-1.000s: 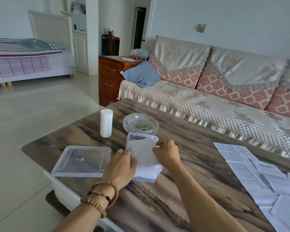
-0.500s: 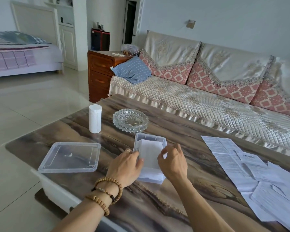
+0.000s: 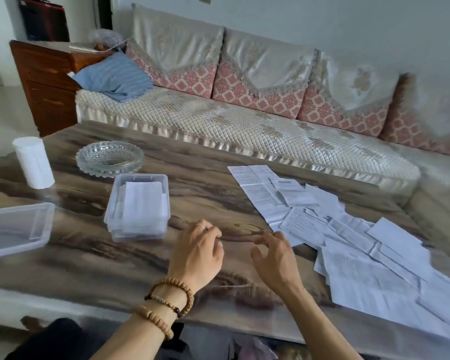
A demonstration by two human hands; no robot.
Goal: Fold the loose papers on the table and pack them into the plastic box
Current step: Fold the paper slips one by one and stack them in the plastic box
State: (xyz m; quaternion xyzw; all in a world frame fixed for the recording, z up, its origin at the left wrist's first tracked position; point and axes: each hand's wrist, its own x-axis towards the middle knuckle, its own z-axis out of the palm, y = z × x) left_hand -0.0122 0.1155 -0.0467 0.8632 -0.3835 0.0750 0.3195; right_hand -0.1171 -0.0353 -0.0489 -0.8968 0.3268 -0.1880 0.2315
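Plastic box [image 3: 138, 206] on the table [image 3: 205, 178], stuffed with folded papers [image 3: 142, 201]. Loose papers [image 3: 348, 237] spread to the right. Left hand [image 3: 196, 255] and right hand [image 3: 274, 258] between them, above the tabletop, fingers loosely curled, holding nothing.

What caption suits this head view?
Both empty hands, left and right, hover between the clear plastic box of folded papers and loose printed sheets.
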